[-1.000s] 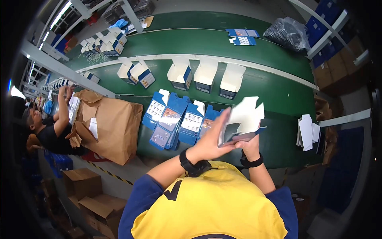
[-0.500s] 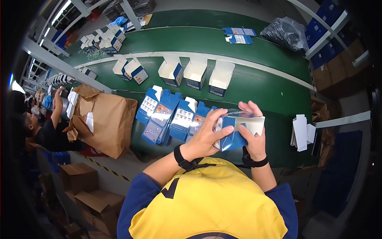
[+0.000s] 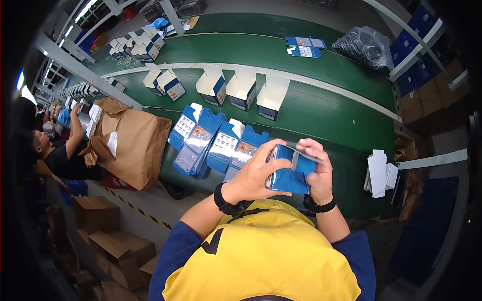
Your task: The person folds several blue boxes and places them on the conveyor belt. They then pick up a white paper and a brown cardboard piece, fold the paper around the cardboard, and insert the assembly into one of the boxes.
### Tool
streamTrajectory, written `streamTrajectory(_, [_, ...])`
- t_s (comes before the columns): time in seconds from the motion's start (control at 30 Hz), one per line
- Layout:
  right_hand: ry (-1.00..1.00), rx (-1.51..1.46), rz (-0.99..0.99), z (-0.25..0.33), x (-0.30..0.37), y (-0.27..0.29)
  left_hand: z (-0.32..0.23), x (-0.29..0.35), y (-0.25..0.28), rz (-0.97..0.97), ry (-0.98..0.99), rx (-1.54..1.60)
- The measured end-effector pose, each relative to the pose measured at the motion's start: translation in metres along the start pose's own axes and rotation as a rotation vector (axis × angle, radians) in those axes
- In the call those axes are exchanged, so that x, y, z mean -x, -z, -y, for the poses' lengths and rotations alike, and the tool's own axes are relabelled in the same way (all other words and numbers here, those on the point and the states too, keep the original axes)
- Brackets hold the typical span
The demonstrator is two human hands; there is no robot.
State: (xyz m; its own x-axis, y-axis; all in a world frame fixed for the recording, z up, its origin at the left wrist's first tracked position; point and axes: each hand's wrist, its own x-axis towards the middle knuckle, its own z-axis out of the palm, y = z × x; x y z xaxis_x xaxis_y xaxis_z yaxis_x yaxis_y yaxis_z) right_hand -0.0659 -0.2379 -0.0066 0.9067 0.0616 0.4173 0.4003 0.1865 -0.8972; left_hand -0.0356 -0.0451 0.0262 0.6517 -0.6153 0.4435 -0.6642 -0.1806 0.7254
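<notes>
Gripping a blue carton (image 3: 290, 170) from both sides above the near edge of the green belt (image 3: 331, 113): left hand (image 3: 253, 173) wrapping its left end, right hand (image 3: 317, 168) curling over the right. Bending both wrists inward, forearms rising from the lower edge. Lying just left: flat blue cartons (image 3: 213, 143).

Looks like a factory packing line: long green conveyor belts (image 3: 321, 108) carrying open cartons (image 3: 241, 90), flat blue boxes (image 3: 211, 143) stacked up (brown shipping cartons (image 3: 95, 213) on the floor too).

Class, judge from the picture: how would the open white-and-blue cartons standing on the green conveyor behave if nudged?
The open cartons look like thin, empty card, so probably light and easily slid along the conveyor belt. Their raised flaps suggest they may tip. Their walls would likely dent if squeezed.
</notes>
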Motion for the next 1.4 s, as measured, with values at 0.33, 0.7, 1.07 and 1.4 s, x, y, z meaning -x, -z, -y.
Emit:
streamTrajectory(0.33, [-0.244, 0.143, -0.001, 0.030, -0.004, -0.004, -0.002, -0.004, 0.006, 0.053, -0.102, 0.059])
streamTrajectory(0.7, [-0.214, 0.516, 0.117, 0.040, -0.011, -0.004, -0.007, -0.003, 0.004, 0.096, -0.040, 0.076])
streamTrajectory(1.07, [-0.127, -0.307, -0.315, 0.032, -0.006, -0.024, -0.007, -0.010, -0.016, 0.050, -0.009, 0.093])
streamTrajectory(1.4, [-0.305, -0.263, -0.270, 0.012, -0.024, -0.001, 0.020, -0.008, -0.017, 0.033, -0.055, 0.106])
